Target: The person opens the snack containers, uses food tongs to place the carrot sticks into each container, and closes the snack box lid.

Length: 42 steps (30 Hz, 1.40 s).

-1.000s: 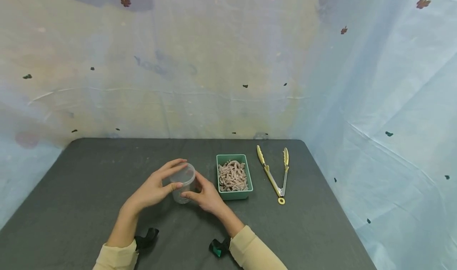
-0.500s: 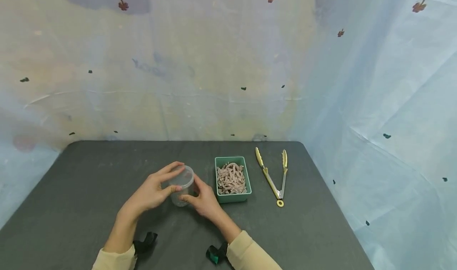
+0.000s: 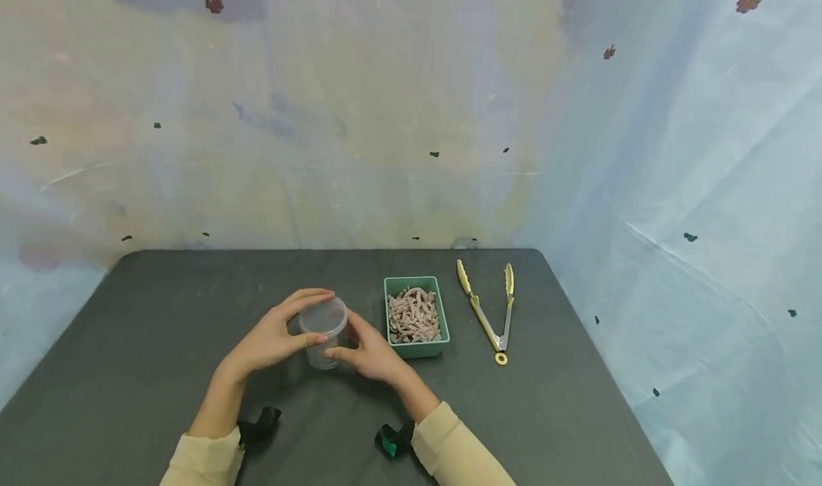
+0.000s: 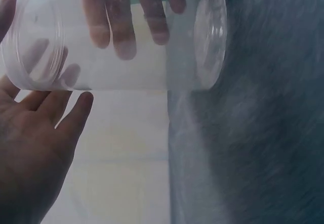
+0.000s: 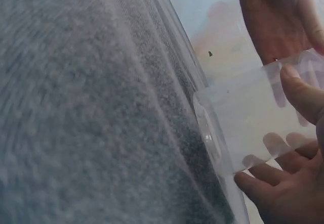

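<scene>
A clear plastic jar [image 3: 319,358] stands roughly upright between my two hands, a little left of the table's middle. My left hand [image 3: 275,339] grips it near the top, its thumb and fingers on opposite sides of the round rim and translucent top [image 3: 324,315]. Lower down, my right hand [image 3: 374,355] holds the jar's body from the right, thumb in front and fingers behind. Through the jar wall [image 4: 147,67] in the left wrist view I see fingers of the other hand and no contents. Whether the base [image 5: 210,133] touches the table cannot be told.
Right of the jar sits a green rectangular tray [image 3: 417,352] with a heap of greyish-brown strips [image 3: 414,316]. Farther right, spread tongs [image 3: 494,322] with yellow tips lie on the dark table [image 3: 546,400]. Patterned sheeting [image 3: 359,115] hangs behind and at the right.
The head view has shifted slightly, so the whole scene sits a little farther left. My left fingers have moved slightly on the jar's rim; the right hand keeps its hold.
</scene>
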{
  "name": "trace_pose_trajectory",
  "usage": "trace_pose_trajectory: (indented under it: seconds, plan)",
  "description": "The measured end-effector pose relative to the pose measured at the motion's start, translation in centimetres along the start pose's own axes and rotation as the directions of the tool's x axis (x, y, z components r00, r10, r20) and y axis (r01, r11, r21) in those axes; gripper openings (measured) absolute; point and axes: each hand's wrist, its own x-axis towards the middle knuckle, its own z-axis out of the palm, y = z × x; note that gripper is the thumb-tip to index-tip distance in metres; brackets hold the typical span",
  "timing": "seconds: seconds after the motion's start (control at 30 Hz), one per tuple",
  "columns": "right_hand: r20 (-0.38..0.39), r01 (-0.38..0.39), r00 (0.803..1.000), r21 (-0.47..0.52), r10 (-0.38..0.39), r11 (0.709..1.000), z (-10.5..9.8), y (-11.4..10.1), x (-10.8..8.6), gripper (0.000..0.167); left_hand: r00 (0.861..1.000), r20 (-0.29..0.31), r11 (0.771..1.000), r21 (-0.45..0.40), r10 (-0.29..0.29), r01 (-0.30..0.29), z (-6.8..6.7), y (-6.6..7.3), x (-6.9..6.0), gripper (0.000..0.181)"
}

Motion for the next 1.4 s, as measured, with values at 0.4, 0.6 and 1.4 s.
trace_pose_trajectory:
  seconds: [0.4, 0.6, 1.4]
  plan:
    - [0.029, 0.016, 0.999, -0.011, -0.016, 1.0, -0.1, 0.2, 0.3, 0.079, 0.964, 0.261, 0.998, 0.012, 0.053, -0.058, -2.5, 0.6, 1.6, 0.074]
    - [-0.008, 0.002, 1.0, -0.074, -0.003, 0.997, 0.4, 0.4, 0.3, 0.084, 0.962, 0.271, 0.997, 0.066, 0.031, -0.05, -2.6, 0.4, 1.5, 0.073]
    - [-0.113, -0.065, 0.993, -0.256, 0.036, 0.964, 0.9, -0.5, -0.3, 0.082, 0.977, 0.206, 0.988, 0.126, 0.059, -0.086, -1.7, 1.1, 0.9, 0.072]
